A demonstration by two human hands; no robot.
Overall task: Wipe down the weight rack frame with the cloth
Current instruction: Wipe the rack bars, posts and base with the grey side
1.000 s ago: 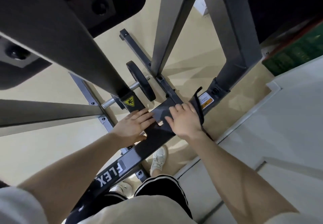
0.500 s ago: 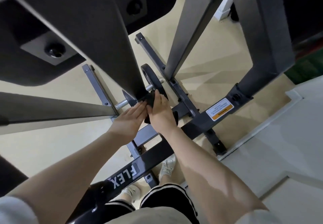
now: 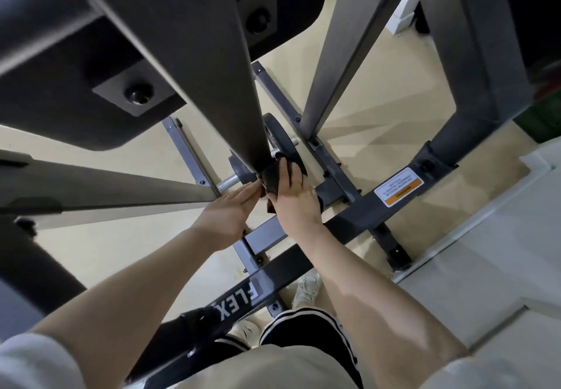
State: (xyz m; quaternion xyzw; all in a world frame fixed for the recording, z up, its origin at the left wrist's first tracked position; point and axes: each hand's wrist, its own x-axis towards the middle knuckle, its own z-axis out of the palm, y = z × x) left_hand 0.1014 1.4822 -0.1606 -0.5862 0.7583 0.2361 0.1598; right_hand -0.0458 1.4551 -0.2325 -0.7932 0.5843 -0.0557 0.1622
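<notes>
Nearest me runs the dark crossbar [image 3: 349,221] with the FLEX lettering, its long axis going from near left to far right across the pale floor [image 3: 379,91]. I cannot tell from here whether it has been wiped.

Just beyond it, my left hand [image 3: 230,212] lies with fingers straight, fingertips touching the cloth [image 3: 271,177]. My right hand [image 3: 293,199] is curled round the cloth, pressing it against the foot of the big dark upright [image 3: 212,70], just in front of the weight plate [image 3: 280,143] on its steel peg.

I judge I am mid-task, working at the base of the upright. The upright rises from that joint towards me and fills the upper left; the grey posts [image 3: 349,48] farther right look not yet reached.
</notes>
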